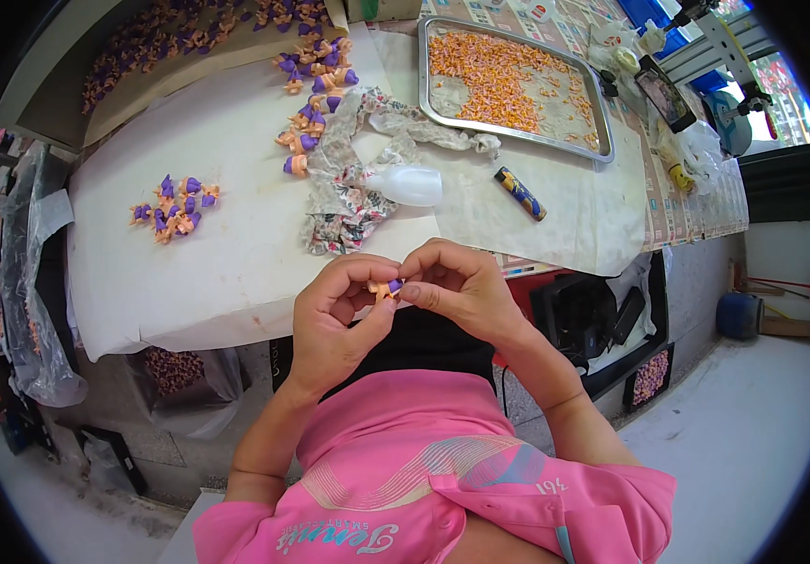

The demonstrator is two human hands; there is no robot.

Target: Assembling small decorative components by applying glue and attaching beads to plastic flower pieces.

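Close to the table's front edge, both hands meet at a small plastic figurine (383, 289) with a peach body and a purple part. My left hand (337, 312) pinches its peach side between thumb and fingers. On the purple side, my right hand (457, 289) has thumb and forefinger pressed together; whether a smaller piece is between them is hidden. A loose cluster of similar figurines (176, 209) lies to the left on the white-covered table (226, 273). More figurines (306, 119) run in a line toward the back.
A metal tray (518, 139) of small orange and pink pieces stands at the back right. Before it lie a crumpled floral cloth (334, 221), a white plastic bottle (412, 186) and a dark patterned tube (521, 194). A phone (665, 94) sits on a stand at the right.
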